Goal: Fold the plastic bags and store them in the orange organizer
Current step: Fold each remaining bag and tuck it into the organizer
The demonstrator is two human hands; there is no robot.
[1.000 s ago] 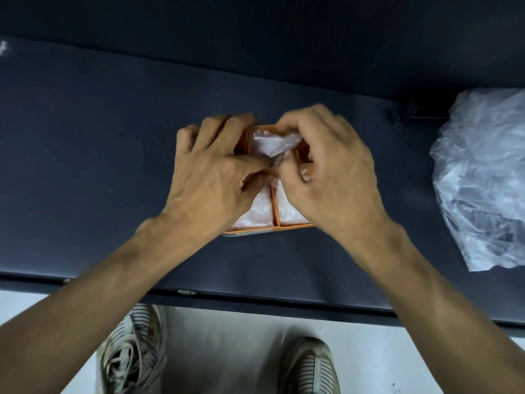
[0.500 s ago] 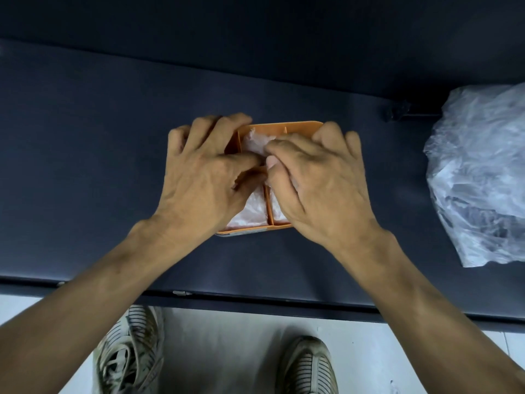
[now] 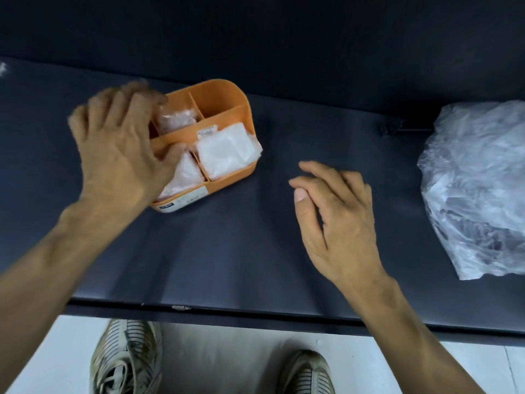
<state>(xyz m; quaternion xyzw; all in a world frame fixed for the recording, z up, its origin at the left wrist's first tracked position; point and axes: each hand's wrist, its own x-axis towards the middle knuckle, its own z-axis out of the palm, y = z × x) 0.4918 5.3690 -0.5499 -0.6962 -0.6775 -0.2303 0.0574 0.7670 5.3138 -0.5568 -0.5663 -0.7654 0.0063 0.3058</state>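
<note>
The orange organizer (image 3: 243, 108) sits on the dark table (image 3: 227, 251), left of the middle and turned at an angle. Folded plastic bags lie in three compartments: one at the back left (image 3: 176, 120), one at the front right (image 3: 227, 150), one at the front left (image 3: 186, 174). The back right compartment (image 3: 218, 100) holds nothing. My left hand (image 3: 119, 149), blurred, lies over the organizer's left part with fingers spread, thumb by the front left bag. My right hand (image 3: 338, 220) hovers over the table to the right, fingers relaxed, holding nothing.
A heap of crumpled clear plastic bags (image 3: 477, 189) lies at the table's right end. A small black fitting (image 3: 390, 127) sits at the back edge beside it. The table's front edge (image 3: 255, 314) runs below my arms, with my shoes (image 3: 127, 356) on the white floor.
Both hands were pressing a bag into the organizer. My right hand has come off it and moved right. My left hand has shifted to the organizer's left side, uncovering the compartments.
</note>
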